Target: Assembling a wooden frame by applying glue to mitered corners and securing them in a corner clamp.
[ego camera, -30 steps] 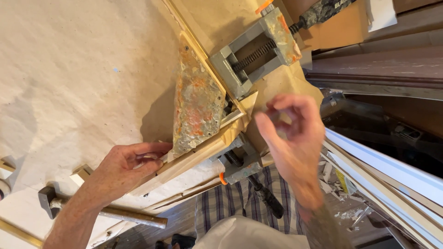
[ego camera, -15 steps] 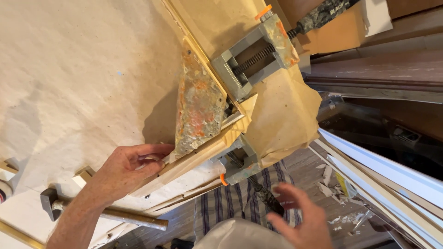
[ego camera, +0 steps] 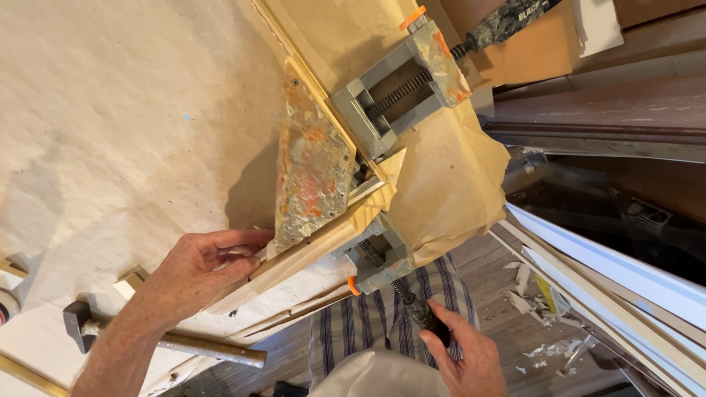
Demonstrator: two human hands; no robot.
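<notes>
Down at the near edge of the counter [ego camera: 110,110], which is covered in pale paper, a corner clamp [ego camera: 323,169] with a rusty, paint-flecked triangular plate grips two strips of light wooden moulding [ego camera: 309,250] where they meet at an angle. The left hand [ego camera: 195,272] rests on the nearer strip just beside the plate, its fingers [ego camera: 235,239] curled loosely over the wood and pressing it down rather than wrapping right round it. The right hand [ego camera: 460,353] is lower, off the counter's edge, with its fingers closed round the dark handle [ego camera: 426,320] of the clamp's near screw (the threaded rod runs up from it to a grey jaw block with an orange tip). A second screw block [ego camera: 401,92] sits on the far side of the corner, its own mottled handle [ego camera: 500,22] pointing away to the upper right. Brown kraft paper [ego camera: 448,184] hangs crumpled over the counter's edge beneath the clamp. A hammer [ego camera: 147,338] lies on the counter near the left forearm, well apart from the clamp. Plaid fabric [ego camera: 368,323] shows below, and white trim lengths [ego camera: 610,287] lean at the right.
</notes>
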